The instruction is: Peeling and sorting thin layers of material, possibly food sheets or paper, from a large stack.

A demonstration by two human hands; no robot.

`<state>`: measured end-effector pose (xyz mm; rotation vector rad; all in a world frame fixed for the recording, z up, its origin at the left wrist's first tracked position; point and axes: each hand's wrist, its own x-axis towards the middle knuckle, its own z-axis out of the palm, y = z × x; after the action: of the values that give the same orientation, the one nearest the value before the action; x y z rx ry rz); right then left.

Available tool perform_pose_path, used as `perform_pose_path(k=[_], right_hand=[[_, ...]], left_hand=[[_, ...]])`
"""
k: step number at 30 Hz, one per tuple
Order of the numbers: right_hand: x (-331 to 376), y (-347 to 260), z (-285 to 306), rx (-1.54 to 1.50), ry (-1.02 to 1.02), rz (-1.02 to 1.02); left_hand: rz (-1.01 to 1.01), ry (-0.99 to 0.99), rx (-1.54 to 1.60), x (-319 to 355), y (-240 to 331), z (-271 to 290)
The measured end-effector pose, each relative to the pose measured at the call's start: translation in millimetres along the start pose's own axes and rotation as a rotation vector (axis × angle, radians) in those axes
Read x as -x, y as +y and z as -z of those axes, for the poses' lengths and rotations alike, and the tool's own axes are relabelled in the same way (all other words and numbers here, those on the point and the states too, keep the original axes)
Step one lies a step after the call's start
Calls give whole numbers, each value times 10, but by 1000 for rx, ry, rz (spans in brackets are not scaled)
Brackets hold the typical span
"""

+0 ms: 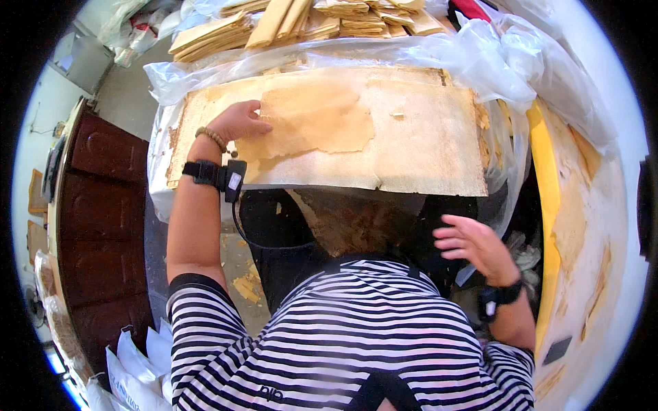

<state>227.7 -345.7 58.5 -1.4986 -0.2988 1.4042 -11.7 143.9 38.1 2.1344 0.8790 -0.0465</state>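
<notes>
A thin, translucent tan sheet (315, 120) with ragged edges rests on a wide, pale board-like surface (432, 151) in front of me. My left hand (241, 122) is at the sheet's left edge, thumb and fingers closing on it. The sheet throws a shadow along its lower side, so part of it seems lifted. My right hand (474, 248) is off the surface, to the lower right, fingers stretched out and nothing in them. A small flake (397, 115) sits right of the sheet.
Stacks of similar tan sheets (343, 20) lie at the back beyond crumpled clear plastic (301, 51). A yellow-edged panel (543, 205) stands on the right, and a dark brown cabinet (103, 212) on the left. White sacks (133, 370) sit at lower left.
</notes>
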Motion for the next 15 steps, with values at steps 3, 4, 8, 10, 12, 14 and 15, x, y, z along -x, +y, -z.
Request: perform_pose_path(k=[3,4,8,10,12,14,15], right_hand=[[-392,177,-212,-281,111,28],[-488,180,-233,-442,172,68],[-718,155,-181,-441,252,162],[-827,113,-261,-300,403,239],[-863,120,-232,-310,414,300],[-814,67,-300,-382,428,377],[-807,74,-262,-389,388,359]], left_hand=[[-84,24,-109,-229,-70,-44],[-101,58,-232,-212,-55,-63],[-113,117,-153,-79,-81,-102],[-146,183,-177,-27,-172,-122],[-252,225,-113,-49,-243,-192],[-237,217,-203,-116,40,-352],[-376,322,-269,-105,2,-475]])
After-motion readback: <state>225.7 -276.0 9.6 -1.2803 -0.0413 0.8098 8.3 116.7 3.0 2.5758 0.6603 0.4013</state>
